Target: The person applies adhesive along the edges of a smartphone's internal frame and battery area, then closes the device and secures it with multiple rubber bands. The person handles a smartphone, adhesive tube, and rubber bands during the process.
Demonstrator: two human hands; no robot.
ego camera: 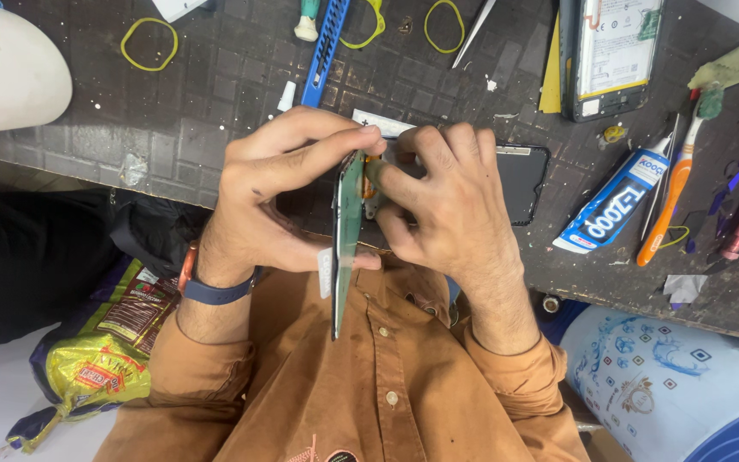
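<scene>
- The left hand (pixel 271 201) is clamping a thin green phone panel (pixel 348 239) edge-on, its grip closed on the panel with fingers over the top end and thumb under.
- The right hand (pixel 442 201) is pinching the same panel's upper end, fingertips (pixel 380 175) pressing a small orange part.
- The panel is standing upright above the worktop's near edge (pixel 173 145), over the person's lap.
- A black phone screen (pixel 523 180) is lying flat just beyond the right hand.
- A glue tube (pixel 616 204) and an orange-handled brush (pixel 673 192) are lying toward the worktop's right edge.
</scene>
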